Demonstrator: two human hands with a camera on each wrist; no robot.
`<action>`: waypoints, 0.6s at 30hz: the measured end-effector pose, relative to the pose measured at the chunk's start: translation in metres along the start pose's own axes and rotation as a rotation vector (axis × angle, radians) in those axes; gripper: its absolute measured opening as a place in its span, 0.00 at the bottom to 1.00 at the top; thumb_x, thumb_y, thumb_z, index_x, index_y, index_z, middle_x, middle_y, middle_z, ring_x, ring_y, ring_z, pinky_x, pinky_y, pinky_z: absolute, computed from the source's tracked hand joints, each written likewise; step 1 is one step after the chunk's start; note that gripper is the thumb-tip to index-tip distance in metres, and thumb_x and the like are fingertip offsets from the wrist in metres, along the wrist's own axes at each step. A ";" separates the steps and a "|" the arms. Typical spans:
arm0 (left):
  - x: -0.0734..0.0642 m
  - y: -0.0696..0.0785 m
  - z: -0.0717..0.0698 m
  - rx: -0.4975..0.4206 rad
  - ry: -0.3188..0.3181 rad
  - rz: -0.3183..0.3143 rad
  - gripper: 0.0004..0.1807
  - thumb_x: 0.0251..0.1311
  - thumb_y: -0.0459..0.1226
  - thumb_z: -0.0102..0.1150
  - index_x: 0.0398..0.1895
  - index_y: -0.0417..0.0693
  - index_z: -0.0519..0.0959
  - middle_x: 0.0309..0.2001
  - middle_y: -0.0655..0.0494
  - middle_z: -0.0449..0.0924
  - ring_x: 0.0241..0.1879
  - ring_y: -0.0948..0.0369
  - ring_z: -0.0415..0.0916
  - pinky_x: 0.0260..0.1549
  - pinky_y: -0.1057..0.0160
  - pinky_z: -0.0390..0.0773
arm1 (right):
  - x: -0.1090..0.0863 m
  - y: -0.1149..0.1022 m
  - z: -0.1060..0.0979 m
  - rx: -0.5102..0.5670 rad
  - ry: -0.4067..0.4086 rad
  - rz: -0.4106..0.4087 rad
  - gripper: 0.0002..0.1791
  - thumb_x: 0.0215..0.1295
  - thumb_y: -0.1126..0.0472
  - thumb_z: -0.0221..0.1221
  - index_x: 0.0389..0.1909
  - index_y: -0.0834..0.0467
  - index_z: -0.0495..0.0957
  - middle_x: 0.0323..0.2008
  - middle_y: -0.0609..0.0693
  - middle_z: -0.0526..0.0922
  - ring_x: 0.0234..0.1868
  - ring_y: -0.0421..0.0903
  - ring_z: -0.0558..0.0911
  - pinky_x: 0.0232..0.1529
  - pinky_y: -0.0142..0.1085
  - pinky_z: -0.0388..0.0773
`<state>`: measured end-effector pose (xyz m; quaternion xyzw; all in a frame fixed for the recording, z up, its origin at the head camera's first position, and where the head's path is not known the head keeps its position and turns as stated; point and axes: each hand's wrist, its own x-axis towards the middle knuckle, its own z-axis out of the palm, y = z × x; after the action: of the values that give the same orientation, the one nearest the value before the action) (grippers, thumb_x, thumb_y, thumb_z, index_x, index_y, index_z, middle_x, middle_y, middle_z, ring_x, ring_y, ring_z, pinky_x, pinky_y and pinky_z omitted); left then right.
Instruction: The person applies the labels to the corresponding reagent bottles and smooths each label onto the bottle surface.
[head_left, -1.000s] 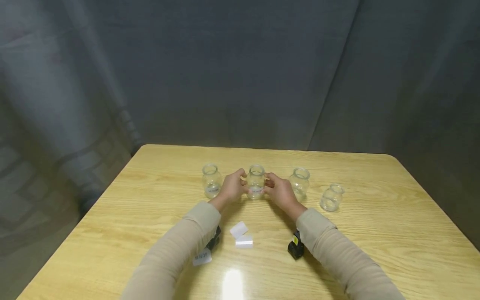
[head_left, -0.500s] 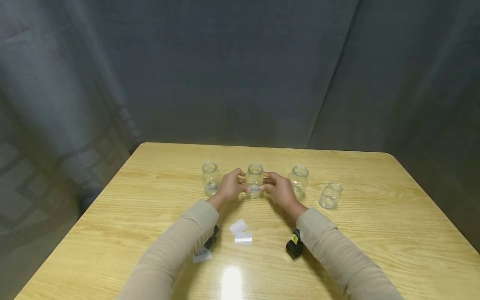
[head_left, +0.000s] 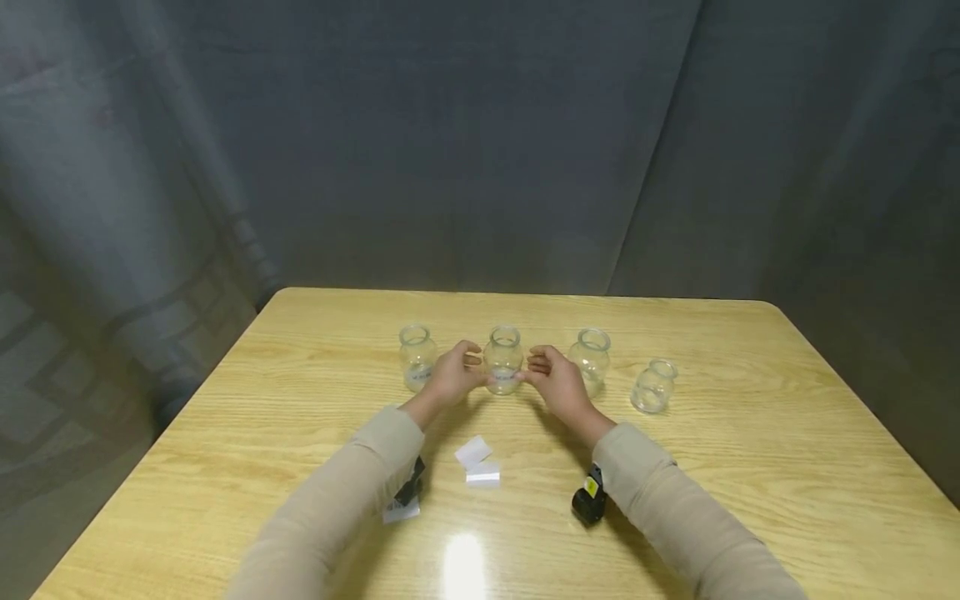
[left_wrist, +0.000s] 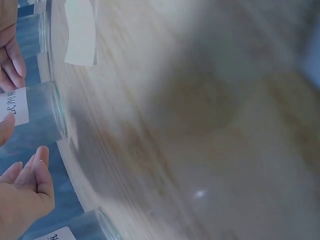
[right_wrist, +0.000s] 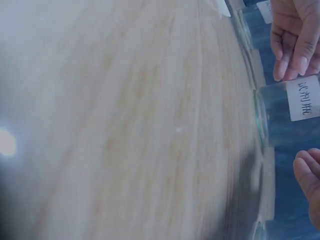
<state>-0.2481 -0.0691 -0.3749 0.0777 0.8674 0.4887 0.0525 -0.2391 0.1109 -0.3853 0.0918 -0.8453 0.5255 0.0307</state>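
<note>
A clear glass jar (head_left: 504, 357) stands upright in the middle of the row, a white printed label (right_wrist: 303, 100) on its lower body. On its left side is my left hand (head_left: 452, 375); on the other side, my right hand (head_left: 561, 385). In the left wrist view the left fingers (left_wrist: 42, 175) stand a little off the glass, and a thumb tip lies at the label's edge. The right wrist view shows the right fingertips (right_wrist: 304, 162) apart from the jar. Another labelled jar (head_left: 417, 358) stands to the left, beside my left hand.
Right of my right hand stand a third jar (head_left: 590, 360), partly hidden by it, and a smaller jar (head_left: 653, 387). Two white paper pieces (head_left: 482, 475) lie nearer me. Black devices (head_left: 589, 498) hang under both wrists. Another white slip (head_left: 401, 510) is partly covered by the left one.
My fingers have come off the middle jar's sides and the hands have drawn slightly apart. The jar still stands between them. The whole head view has shifted slightly.
</note>
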 end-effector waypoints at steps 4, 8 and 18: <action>-0.006 -0.003 -0.004 -0.017 -0.011 0.013 0.26 0.47 0.33 0.60 0.51 0.37 0.64 0.47 0.41 0.71 0.45 0.49 0.70 0.39 0.58 0.74 | -0.005 -0.003 -0.003 -0.001 -0.014 0.002 0.24 0.52 0.62 0.59 0.49 0.67 0.66 0.44 0.61 0.74 0.45 0.53 0.74 0.44 0.38 0.72; -0.013 -0.002 -0.008 -0.037 -0.030 0.028 0.25 0.48 0.31 0.59 0.50 0.37 0.65 0.45 0.43 0.72 0.44 0.50 0.70 0.40 0.59 0.74 | -0.010 -0.004 -0.003 -0.009 -0.024 -0.020 0.21 0.53 0.63 0.59 0.47 0.67 0.68 0.42 0.60 0.75 0.42 0.52 0.75 0.41 0.38 0.73; -0.032 0.001 -0.013 -0.064 -0.034 0.047 0.22 0.46 0.30 0.61 0.46 0.35 0.68 0.40 0.45 0.74 0.38 0.54 0.72 0.37 0.64 0.74 | -0.023 -0.014 0.005 0.047 -0.050 -0.047 0.16 0.53 0.66 0.58 0.43 0.67 0.71 0.36 0.57 0.77 0.38 0.48 0.75 0.38 0.37 0.73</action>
<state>-0.2183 -0.0857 -0.3670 0.1047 0.8482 0.5159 0.0579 -0.2137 0.1035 -0.3786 0.1255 -0.8307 0.5420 0.0200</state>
